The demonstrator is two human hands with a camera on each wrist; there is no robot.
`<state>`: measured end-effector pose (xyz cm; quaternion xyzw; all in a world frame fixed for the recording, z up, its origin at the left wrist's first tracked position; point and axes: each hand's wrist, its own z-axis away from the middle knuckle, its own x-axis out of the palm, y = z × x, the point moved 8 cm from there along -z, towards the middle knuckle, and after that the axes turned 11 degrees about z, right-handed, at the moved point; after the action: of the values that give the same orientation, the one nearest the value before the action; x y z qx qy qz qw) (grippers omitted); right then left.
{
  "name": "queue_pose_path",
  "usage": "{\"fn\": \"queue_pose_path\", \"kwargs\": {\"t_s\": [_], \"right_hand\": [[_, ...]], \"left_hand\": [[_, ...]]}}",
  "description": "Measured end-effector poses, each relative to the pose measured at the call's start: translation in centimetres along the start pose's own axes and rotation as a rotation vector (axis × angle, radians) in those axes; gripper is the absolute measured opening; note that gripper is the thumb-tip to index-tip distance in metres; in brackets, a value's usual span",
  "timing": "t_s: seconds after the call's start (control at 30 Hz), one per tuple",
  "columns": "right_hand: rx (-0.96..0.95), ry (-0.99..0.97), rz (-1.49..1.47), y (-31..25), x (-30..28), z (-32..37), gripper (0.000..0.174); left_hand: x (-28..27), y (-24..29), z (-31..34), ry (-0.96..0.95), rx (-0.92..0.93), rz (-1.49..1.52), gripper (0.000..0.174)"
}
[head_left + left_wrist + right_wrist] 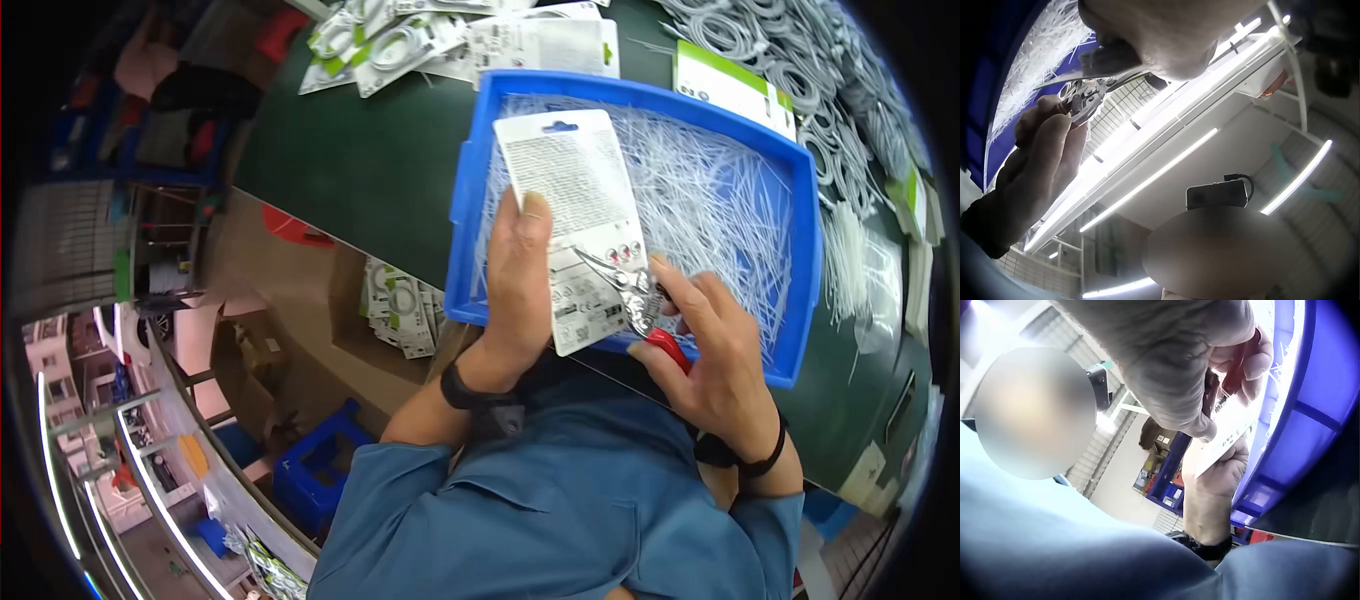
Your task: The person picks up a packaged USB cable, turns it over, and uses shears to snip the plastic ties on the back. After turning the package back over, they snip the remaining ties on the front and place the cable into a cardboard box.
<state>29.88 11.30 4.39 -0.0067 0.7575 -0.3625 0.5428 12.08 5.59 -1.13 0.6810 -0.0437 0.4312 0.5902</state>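
Observation:
My left hand (518,285) holds a white printed hang card (575,180) by its left edge, thumb on the text side. The card is tilted above a blue tray (808,260) full of thin clear-white plastic strips (700,190). In my right hand (720,355) are red-handled snips (640,302), their fingers and thumb curled round the handles. The snips' pointed metal blades lie across the lower part of the card in the head view. A spring shows between the handles in the left wrist view, beside my right fingers (1041,153). The right wrist view shows one red handle (1242,365).
Carded packs of coiled cable (400,50) lie at the table's back left. Grey cable coils (800,85) pile up at the back right, near a bundle of white strips (846,260). A box of packs (400,310) and a blue stool (320,460) stand left, below the green table (360,170).

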Motion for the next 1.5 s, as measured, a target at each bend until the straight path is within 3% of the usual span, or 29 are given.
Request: {"fn": "queue_pose_path", "kwargs": {"t_s": [0.53, 0.63, 0.73, 1.03, 1.23, 1.5], "right_hand": [[-0.059, 0.024, 0.142, -0.2, 0.7, -0.2, 0.085], [-0.104, 0.071, 0.209, -0.6, 0.6, -0.1, 0.086], [-0.087, 0.06, 0.223, -0.5, 1.0, 0.1, 0.087], [-0.031, 0.067, 0.114, 0.8, 1.1, 0.8, 0.084], [-0.013, -0.044, 0.111, 2.0, 0.3, 1.7, 0.084], [-0.047, -0.005, 0.093, 1.2, 0.5, 1.6, 0.086]], "left_hand": [[1.0, -0.3, 0.1, -0.047, 0.034, -0.022, 0.045], [0.6, -0.5, 0.0, -0.024, 0.037, -0.128, 0.053], [0.9, -0.7, 0.1, -0.037, 0.01, -0.009, 0.047], [0.0, -0.9, 0.0, 0.02, -0.004, -0.169, 0.054], [-0.7, 2.1, -0.5, 0.103, 0.074, -0.046, 0.051], [-0.9, 2.0, -0.6, 0.127, 0.076, -0.041, 0.052]]}}
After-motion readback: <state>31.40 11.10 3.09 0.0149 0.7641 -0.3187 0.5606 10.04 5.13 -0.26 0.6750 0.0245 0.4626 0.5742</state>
